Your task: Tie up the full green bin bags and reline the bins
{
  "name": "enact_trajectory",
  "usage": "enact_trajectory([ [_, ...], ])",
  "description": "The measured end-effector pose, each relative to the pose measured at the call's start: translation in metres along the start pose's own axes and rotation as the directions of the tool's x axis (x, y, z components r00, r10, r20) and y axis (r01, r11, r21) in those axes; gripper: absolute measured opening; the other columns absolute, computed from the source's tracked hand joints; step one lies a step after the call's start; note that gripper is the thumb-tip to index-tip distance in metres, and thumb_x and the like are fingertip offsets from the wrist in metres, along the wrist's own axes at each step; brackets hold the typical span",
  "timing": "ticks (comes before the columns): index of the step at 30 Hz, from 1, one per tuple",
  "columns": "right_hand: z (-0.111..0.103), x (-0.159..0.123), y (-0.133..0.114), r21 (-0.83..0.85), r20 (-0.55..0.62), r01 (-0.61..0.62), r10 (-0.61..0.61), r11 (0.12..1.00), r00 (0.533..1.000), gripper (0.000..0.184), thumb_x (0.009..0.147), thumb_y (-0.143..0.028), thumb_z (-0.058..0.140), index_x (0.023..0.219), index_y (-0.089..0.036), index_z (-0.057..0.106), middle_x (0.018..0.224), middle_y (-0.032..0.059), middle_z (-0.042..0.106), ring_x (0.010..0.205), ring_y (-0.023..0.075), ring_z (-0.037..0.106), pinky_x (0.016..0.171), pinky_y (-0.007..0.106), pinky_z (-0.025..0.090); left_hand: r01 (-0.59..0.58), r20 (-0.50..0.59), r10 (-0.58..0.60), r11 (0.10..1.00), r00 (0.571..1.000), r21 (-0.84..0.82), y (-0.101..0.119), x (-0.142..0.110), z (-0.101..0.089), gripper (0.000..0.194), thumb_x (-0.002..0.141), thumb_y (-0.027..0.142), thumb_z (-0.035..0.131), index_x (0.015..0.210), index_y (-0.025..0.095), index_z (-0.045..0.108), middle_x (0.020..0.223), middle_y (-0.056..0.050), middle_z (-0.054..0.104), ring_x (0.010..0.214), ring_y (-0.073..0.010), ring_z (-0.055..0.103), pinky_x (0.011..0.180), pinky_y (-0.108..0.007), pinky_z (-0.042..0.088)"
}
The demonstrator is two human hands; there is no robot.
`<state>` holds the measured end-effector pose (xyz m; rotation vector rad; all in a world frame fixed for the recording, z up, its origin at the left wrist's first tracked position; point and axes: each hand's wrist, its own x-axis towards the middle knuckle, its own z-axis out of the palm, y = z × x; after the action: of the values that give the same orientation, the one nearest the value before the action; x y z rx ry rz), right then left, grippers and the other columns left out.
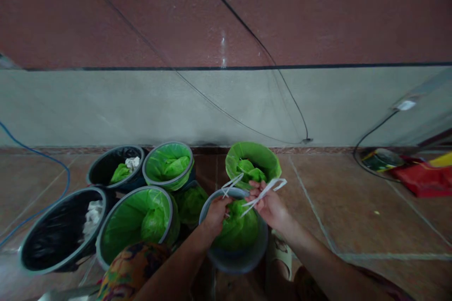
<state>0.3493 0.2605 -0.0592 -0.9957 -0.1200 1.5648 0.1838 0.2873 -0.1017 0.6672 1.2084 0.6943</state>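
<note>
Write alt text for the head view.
A person's left hand and right hand hold white drawstrings over a green bag inside a gray bin. Other bins, lined in green or black, stand on the tiled floor by a wall.

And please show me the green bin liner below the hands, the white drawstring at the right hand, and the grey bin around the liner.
Green bin liner [240,231]: head view, its bulging middle.
White drawstring [260,196]: head view, its middle stretch.
Grey bin [242,264]: head view, its near side.

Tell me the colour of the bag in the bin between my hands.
The bag is green; the head view shows it best.
</note>
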Motion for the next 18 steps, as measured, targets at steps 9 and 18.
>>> enact_trajectory([
  [9,0.011,-0.011,-0.004,-0.273,0.040,0.172,-0.167,0.946,0.985,0.045,0.069,-0.059,0.072,0.082,-0.016,0.063,0.052,-0.0083,0.041,0.041,0.0024,0.020,0.039,0.019,0.016,-0.102,0.082,0.108,0.992,0.991,-0.078,0.021,-0.006,0.003,0.023,0.072,0.038,0.060,0.074,0.015,0.061,0.071,-0.002,0.065,0.041,-0.0036,0.032,0.042,-0.021,0.020],
  [18,0.036,-0.015,0.012,-0.664,0.168,0.174,-0.082,0.728,0.982,0.036,0.062,-0.046,0.078,0.077,-0.017,0.061,0.062,-0.0035,0.055,0.056,0.0083,0.046,0.052,0.021,0.036,-0.445,0.351,0.336,0.843,0.874,0.301,0.019,0.001,0.005,0.029,0.084,0.042,0.050,0.076,0.017,0.063,0.065,-0.001,0.058,0.060,-0.0117,0.048,0.060,-0.023,0.040],
])
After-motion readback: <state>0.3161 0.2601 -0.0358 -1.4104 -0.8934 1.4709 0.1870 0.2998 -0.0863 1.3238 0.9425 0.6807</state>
